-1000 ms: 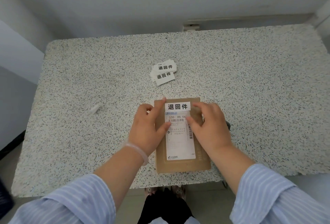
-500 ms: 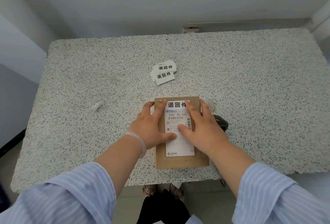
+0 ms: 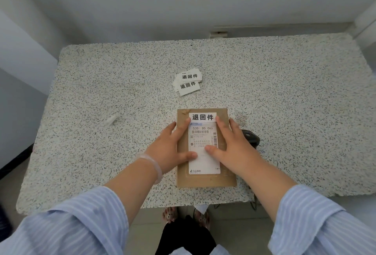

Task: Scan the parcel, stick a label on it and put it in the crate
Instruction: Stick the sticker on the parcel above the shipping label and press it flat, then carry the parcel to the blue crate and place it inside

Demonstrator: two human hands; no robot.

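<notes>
A flat brown cardboard parcel [image 3: 205, 179] lies on the speckled table [image 3: 284, 102] near its front edge. A white shipping label [image 3: 204, 163] with barcodes covers its middle. Stuck across its top is a smaller white label [image 3: 202, 117] with three black characters. My left hand [image 3: 168, 149] lies flat on the parcel's left side, thumb on the shipping label. My right hand [image 3: 234, 149] lies flat on the right side, fingers spread, thumb near the left thumb. Neither hand grips anything. No crate is in view.
A small pile of the same white labels [image 3: 188, 84] sits on the table beyond the parcel. A black scanner [image 3: 251, 137] lies just right of my right hand, partly hidden. A white paper scrap [image 3: 110, 120] lies to the left. A wall runs behind the table.
Both hands slid from the top label toward the middle of the parcel, so the small label now shows in full. The parcel stayed in place.
</notes>
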